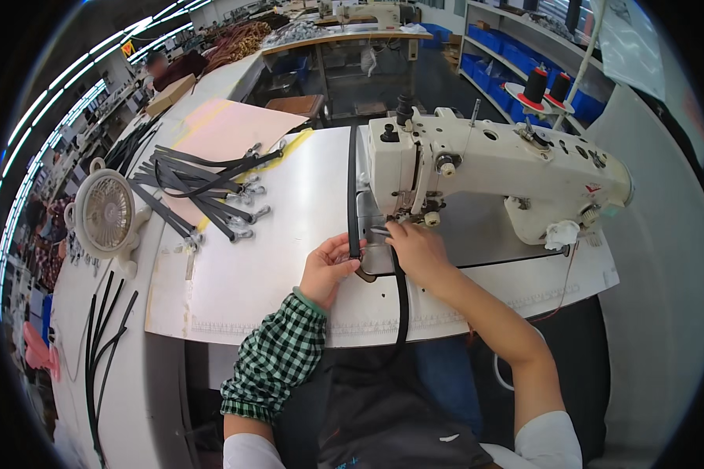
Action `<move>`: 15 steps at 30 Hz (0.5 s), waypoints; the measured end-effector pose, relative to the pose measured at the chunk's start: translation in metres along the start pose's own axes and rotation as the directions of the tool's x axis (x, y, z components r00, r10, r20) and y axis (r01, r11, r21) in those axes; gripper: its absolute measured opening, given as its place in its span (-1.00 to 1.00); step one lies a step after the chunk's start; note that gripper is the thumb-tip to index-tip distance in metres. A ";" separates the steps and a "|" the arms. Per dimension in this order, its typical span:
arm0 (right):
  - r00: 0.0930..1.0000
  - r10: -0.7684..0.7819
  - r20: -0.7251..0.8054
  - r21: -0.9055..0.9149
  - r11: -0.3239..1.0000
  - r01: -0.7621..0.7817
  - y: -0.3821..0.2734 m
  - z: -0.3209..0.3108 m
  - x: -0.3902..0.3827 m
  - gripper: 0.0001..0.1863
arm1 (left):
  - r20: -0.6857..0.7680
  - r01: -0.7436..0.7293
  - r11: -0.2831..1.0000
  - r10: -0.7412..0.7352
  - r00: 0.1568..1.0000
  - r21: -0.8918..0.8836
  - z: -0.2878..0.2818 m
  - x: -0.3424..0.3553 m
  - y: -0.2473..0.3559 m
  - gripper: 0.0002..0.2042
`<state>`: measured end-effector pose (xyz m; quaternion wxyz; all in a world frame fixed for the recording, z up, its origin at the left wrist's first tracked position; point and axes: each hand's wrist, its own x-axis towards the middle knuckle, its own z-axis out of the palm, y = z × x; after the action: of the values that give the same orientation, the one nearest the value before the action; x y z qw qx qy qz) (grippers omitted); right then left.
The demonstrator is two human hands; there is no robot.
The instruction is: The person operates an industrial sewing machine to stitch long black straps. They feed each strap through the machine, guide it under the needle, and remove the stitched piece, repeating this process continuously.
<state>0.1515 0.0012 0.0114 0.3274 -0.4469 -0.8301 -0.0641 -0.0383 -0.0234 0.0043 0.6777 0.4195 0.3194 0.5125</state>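
My left hand (pixel 325 270), its sleeve checked green and black, pinches a black strap (pixel 353 187) that runs away from me across the white table, left of the sewing machine (pixel 446 164). Close to the needle area, my right hand (pixel 419 252) is closed with its fingertips on a black strap length (pixel 403 301). That length hangs over the table's near edge toward my lap. A small dark, shiny piece (pixel 380 230) shows beside the right fingertips; its kind I cannot make out. Whether both strap lengths are one piece is hidden by my hands.
Several black straps with metal clasps (pixel 203 187) lie in a pile at the left, partly on pink paper (pixel 235 125). Farther left are a small white fan (pixel 105 211) and loose black strips (pixel 102 344). Black thread spools (pixel 535 86) stand behind the machine, near shelves with blue bins (pixel 516 55).
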 end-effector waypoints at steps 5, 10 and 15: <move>0.945 -0.301 0.129 0.378 0.896 0.234 -0.002 -0.037 -0.028 -0.83 | -0.030 -0.009 1.000 0.009 1.000 -0.026 0.002 -0.001 -0.001 -0.54; 0.863 -0.484 0.147 0.451 0.809 0.377 0.009 -0.035 -0.043 -0.79 | -0.020 -0.009 1.000 0.009 1.000 0.000 0.002 -0.001 -0.001 -0.55; 0.903 -0.422 0.085 0.405 0.843 0.355 0.008 -0.031 -0.044 -0.83 | -0.023 -0.012 1.000 0.012 1.000 -0.025 0.001 -0.001 -0.001 -0.54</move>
<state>0.1904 -0.0376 0.0076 0.3153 -0.2007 -0.9248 0.0712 -0.0370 -0.0249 0.0035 0.6762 0.4068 0.3181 0.5254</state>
